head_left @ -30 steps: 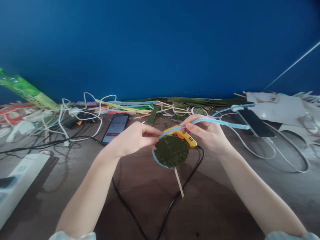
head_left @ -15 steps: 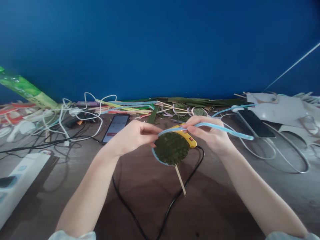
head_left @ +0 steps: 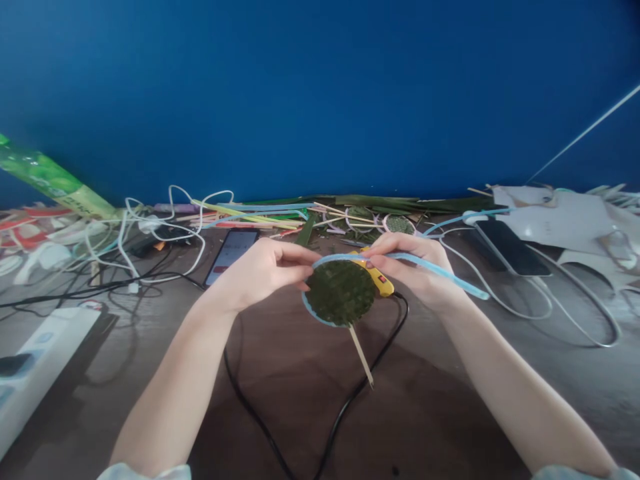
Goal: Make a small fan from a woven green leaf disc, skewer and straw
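Observation:
A round, dark green woven-looking disc [head_left: 341, 293] with a wooden stick [head_left: 361, 355] hanging from its lower edge is held up in front of me. Along its left side and top runs a fuzzy light blue strip [head_left: 430, 265], apparently a pipe cleaner, its loose end pointing right. My left hand [head_left: 267, 270] pinches the disc's upper left rim with the strip. At the upper right, my right hand [head_left: 413, 265] holds the strip between thumb and fingers, close to the rim. Behind the disc lies a yellow glue gun [head_left: 383, 283], partly hidden, with a black cord.
A phone [head_left: 234, 250] lies behind my left hand, and another phone [head_left: 511, 247] sits at right. Tangled white cables [head_left: 150, 227], a power strip [head_left: 47, 360] and a green bottle [head_left: 55, 177] occupy the left. Smaller edged discs [head_left: 399, 225] and sticks lie along the blue wall.
My right hand has moved slightly left and bent the strip down closer to the disc's top rim. The strip's loose end has dropped and shifted left. The disc has moved slightly left.

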`<control>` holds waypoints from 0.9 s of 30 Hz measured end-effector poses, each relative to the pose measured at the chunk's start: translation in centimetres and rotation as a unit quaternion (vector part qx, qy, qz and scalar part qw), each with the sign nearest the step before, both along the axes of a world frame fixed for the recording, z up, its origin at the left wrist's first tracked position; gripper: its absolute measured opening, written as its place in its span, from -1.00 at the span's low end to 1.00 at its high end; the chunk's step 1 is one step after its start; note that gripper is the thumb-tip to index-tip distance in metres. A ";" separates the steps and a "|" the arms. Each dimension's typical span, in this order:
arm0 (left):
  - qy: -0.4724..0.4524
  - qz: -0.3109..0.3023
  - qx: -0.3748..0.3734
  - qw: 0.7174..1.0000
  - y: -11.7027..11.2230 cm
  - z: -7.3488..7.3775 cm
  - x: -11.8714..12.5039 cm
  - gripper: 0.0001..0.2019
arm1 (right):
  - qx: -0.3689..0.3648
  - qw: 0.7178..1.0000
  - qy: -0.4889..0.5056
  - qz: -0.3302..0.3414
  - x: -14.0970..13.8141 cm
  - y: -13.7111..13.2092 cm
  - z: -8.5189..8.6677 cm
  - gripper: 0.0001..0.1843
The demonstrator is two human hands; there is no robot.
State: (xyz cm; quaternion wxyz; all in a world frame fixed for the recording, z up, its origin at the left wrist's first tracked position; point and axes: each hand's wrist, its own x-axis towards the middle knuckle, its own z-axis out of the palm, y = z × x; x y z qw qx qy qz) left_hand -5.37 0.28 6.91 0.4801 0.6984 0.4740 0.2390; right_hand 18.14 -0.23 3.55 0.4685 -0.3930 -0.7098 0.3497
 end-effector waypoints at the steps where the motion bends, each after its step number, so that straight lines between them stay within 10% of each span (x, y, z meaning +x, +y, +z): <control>1: 0.000 0.004 -0.001 1.000 0.0 0.0 0.0 -0.73 | 0.000 1.000 -0.001 -0.005 0.0 0.0 0.0 -0.89; 27: -0.018 0.015 -0.041 0.999 0.2 0.0 0.1 -0.75 | -0.079 0.997 0.000 -0.009 -0.1 -0.3 0.0 -0.81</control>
